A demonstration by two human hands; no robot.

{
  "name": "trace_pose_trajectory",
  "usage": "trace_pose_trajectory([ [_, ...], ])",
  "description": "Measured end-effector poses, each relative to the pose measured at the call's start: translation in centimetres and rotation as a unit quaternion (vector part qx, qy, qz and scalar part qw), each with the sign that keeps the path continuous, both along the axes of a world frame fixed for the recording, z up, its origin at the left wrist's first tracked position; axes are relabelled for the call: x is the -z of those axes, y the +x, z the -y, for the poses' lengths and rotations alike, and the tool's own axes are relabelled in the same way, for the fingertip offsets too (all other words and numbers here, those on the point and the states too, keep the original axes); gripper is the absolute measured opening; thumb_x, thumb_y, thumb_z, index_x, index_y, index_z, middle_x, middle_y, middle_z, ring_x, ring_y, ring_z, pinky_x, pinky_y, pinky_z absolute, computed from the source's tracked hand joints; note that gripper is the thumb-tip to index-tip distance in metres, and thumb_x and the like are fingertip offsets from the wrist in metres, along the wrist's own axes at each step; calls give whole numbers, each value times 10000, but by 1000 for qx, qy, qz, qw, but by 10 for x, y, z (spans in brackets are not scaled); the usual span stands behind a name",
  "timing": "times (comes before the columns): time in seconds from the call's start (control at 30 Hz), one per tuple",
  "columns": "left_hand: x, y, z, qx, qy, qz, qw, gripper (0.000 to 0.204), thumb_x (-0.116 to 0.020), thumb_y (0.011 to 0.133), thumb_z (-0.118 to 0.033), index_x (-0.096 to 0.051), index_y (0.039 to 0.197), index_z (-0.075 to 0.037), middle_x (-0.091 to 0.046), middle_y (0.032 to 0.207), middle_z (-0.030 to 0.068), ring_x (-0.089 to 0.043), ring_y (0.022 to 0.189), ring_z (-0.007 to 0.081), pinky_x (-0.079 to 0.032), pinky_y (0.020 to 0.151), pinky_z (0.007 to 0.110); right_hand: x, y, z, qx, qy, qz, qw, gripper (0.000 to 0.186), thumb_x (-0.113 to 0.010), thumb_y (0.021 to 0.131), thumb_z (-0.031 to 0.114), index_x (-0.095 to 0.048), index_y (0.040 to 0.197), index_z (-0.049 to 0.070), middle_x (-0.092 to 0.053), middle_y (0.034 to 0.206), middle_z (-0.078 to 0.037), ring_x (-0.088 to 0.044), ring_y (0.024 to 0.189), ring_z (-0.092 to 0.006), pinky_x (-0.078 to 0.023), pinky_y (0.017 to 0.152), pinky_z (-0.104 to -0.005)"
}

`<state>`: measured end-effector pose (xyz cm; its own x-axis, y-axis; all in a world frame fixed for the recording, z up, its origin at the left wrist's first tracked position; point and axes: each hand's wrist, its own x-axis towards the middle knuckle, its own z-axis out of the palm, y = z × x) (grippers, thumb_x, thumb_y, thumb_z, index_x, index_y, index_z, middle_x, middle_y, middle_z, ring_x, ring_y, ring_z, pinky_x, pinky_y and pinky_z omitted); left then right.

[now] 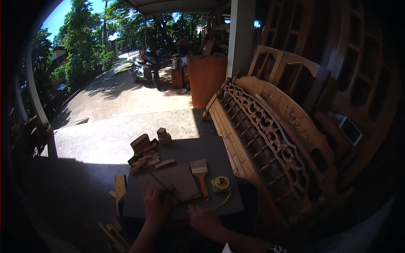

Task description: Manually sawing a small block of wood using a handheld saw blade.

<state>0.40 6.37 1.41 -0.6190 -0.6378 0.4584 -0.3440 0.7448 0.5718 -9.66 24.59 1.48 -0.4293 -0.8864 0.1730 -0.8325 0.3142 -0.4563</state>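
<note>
To the right of the table (211, 148), as seen from where the person works, stands a carved wooden bench (230, 141) with a slatted seat and turned spindles. Well beyond the table's far edge, a motorcycle (147, 67) is parked on paving. The tabletop is dark grey. A flat brown board (179, 181) lies at the middle of the table; wood offcuts (143, 149) are heaped at its far left. Both hands are at the table's near side: left hand (156, 205), fingers bent, at the board's near left; right hand (203, 218), fingers curled, just beyond the board's near corner. Right of the board on the table: one paintbrush (201, 179), orange handle toward the person, then a yellow tape measure (220, 184), blade partly extended. A thin dark rod (160, 183) crosses the board diagonally, near end at the right fingertips; I cannot tell whether either hand grips it.
</note>
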Motion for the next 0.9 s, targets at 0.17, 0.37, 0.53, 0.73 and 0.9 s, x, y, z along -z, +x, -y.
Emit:
trace_pose_trajectory([
  [0.17,-35,-25,-12,10,-7,39,999,178,-820,807,-149,-715,796,-6,-677,808,143,-697,783,355,-549,694,449,2,-14,-19,0,-67,-25,997,171,-523,1045,203,-568,1055,38,-684,813,-134,-736,693,-326,-593,551,-444],
  [0.37,-54,-15,6,5,79,98,992,119,-818,778,-83,-747,833,-5,-700,832,132,-719,808,299,-548,705,385,-3,-8,-3,-25,-48,-83,995,184,-584,1034,164,-585,1103,-6,-678,843,-104,-723,696,-250,-577,548,-361],
  [0.53,-29,-19,14,39,64,57,996,145,-771,812,-16,-717,939,26,-678,934,144,-685,917,339,-532,795,413,-1,-13,2,-5,-59,-96,994,196,-581,1039,173,-577,1096,-14,-662,867,-128,-723,699,-252,-579,537,-371],
  [0.73,-27,-19,8,69,29,-30,997,148,-737,837,8,-706,981,18,-672,978,145,-658,965,359,-516,848,423,-24,-7,10,21,65,-86,994,199,-580,1041,170,-487,1010,-3,-648,847,-161,-715,669,-322,-563,516,-410],
  [0.9,-27,-16,4,76,44,-32,996,150,-744,827,23,-706,971,14,-670,949,141,-654,953,355,-515,845,424,-37,-4,6,19,120,-71,990,191,-562,1049,164,-459,1026,5,-649,813,-187,-697,658,-379,-554,536,-458],
])
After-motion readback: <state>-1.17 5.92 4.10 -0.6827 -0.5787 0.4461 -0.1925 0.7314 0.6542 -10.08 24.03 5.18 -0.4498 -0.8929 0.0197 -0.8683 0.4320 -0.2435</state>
